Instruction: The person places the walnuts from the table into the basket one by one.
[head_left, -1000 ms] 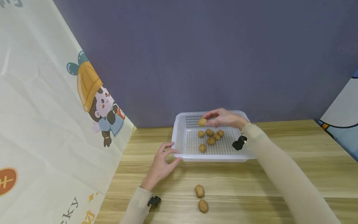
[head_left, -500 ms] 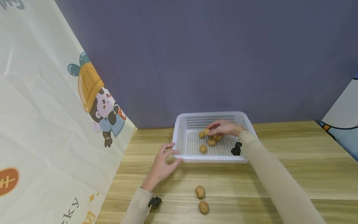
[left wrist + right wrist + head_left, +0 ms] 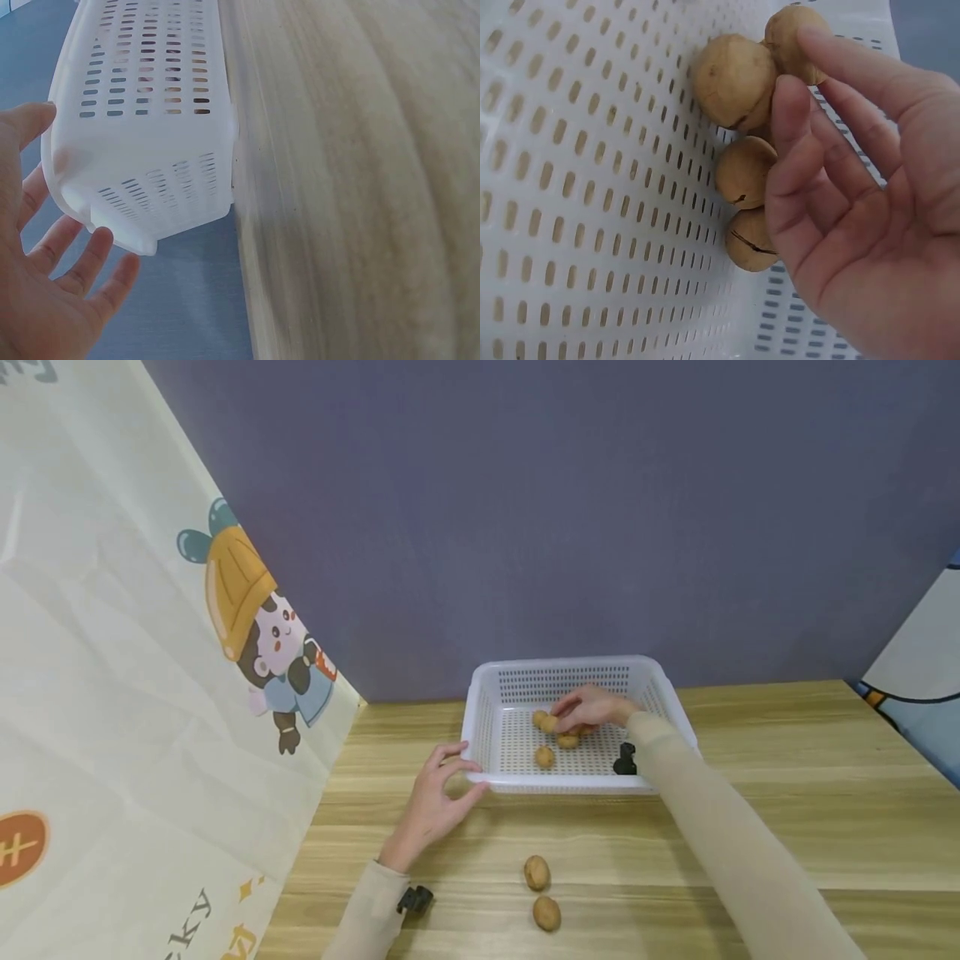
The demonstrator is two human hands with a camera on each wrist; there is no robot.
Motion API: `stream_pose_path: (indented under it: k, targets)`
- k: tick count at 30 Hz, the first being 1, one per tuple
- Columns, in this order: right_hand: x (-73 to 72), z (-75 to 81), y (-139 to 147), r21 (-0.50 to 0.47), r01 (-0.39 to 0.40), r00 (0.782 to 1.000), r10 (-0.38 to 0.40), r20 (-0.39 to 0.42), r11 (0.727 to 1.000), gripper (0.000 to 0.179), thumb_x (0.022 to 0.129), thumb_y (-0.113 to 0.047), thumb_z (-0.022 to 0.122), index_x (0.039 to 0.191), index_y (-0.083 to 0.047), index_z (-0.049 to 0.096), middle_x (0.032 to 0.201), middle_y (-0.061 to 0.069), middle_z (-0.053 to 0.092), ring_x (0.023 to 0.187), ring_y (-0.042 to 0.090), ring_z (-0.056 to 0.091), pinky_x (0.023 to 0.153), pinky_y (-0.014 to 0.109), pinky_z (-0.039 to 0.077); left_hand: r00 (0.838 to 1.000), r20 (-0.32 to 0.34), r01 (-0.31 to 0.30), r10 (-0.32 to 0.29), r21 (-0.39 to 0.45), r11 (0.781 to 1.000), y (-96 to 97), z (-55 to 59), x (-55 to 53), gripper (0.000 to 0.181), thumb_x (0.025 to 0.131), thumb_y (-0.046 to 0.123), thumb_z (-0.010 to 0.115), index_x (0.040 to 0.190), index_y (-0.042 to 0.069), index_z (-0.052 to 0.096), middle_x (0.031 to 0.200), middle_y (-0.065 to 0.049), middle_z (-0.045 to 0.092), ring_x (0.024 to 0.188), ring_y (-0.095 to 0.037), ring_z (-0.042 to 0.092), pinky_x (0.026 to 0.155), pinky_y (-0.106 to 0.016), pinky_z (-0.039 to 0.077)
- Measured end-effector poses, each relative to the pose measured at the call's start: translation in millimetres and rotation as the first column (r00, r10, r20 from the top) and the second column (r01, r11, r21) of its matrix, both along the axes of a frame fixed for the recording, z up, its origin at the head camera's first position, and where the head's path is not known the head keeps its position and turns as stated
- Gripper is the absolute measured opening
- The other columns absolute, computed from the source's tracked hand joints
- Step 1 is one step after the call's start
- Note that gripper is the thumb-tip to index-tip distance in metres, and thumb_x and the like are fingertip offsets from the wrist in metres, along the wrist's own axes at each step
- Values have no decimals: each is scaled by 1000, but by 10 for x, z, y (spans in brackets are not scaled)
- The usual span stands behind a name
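A white perforated plastic basket (image 3: 487, 727) stands at the back of the wooden table. My left hand (image 3: 435, 806) holds its near left corner, thumb by the front rim and fingertips over the left side; in the left wrist view the fingers (image 3: 86, 262) spread around that corner. Low inside the basket, my right hand (image 3: 592, 706) pinches a tan walnut (image 3: 549, 724), right beside another walnut (image 3: 539, 718). From the right wrist, the thumb presses the held walnut (image 3: 791, 41); several cracked walnuts (image 3: 735, 79) lie close by, some partly hidden behind the fingers.
Two walnuts (image 3: 537, 872) lie on the table (image 3: 660, 877) in front of the basket. A dark blue panel (image 3: 562, 527) rises directly behind it. To the left hangs a pale sheet with a cartoon figure (image 3: 262, 627).
My right hand has come down from the basket's back rim with the walnut, then shifted slightly nearer along the floor. My left hand has stayed on the corner.
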State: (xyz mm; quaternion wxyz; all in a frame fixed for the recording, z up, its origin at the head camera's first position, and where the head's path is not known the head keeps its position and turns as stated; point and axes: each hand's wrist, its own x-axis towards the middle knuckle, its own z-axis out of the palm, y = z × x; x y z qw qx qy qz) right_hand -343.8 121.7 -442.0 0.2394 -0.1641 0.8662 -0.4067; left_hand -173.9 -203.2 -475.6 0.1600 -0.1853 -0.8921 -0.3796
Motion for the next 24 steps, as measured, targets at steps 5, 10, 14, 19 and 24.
stream_pose_path:
  k: [5, 10, 14, 19, 24]
  targets:
    - [-7, -38, -9, 24, -9, 1000, 10, -13, 1000, 50, 91, -27, 85, 134, -5, 72, 115, 9, 78, 58, 8, 48, 56, 26, 45, 1000, 2, 2, -2, -4, 1000, 5, 6, 4, 22, 88, 28, 87, 107, 21, 77, 150, -7, 59, 138, -34, 59, 118, -60, 48]
    - [-20, -47, -23, 33, -2, 1000, 3, -30, 999, 50, 90, -26, 86, 133, -5, 72, 114, 9, 79, 58, 7, 50, 55, 24, 45, 1000, 1, 1, -1, -3, 1000, 6, 9, 6, 23, 88, 30, 86, 107, 21, 77, 150, -7, 59, 139, -35, 59, 117, -61, 48]
    - [-21, -50, -39, 33, 1, 999, 0, -42, 999, 45, 91, -23, 85, 129, -3, 73, 108, 7, 79, 61, 7, 53, 54, 21, 44, 1000, 2, 1, -1, -5, 1000, 7, 14, 7, 23, 88, 30, 86, 107, 21, 77, 150, -8, 59, 138, -35, 59, 117, -61, 48]
    - [-32, -66, -52, 15, 7, 1000, -7, -19, 1000, 38, 92, -16, 82, 126, -1, 73, 101, 4, 78, 65, 7, 56, 53, 20, 41, 1000, -15, 5, -6, -2, 1000, 7, 14, 11, 23, 88, 30, 86, 107, 20, 77, 150, -9, 59, 137, -35, 60, 116, -61, 49]
    - [-30, -38, -51, 47, -7, 999, 9, -52, 999, 39, 94, -21, 81, 127, -2, 73, 103, 5, 78, 71, 7, 62, 58, 22, 47, 1000, -23, 5, -5, 0, 1000, -3, 11, 7, 23, 87, 29, 87, 106, 20, 77, 150, -9, 60, 137, -35, 60, 116, -61, 49]
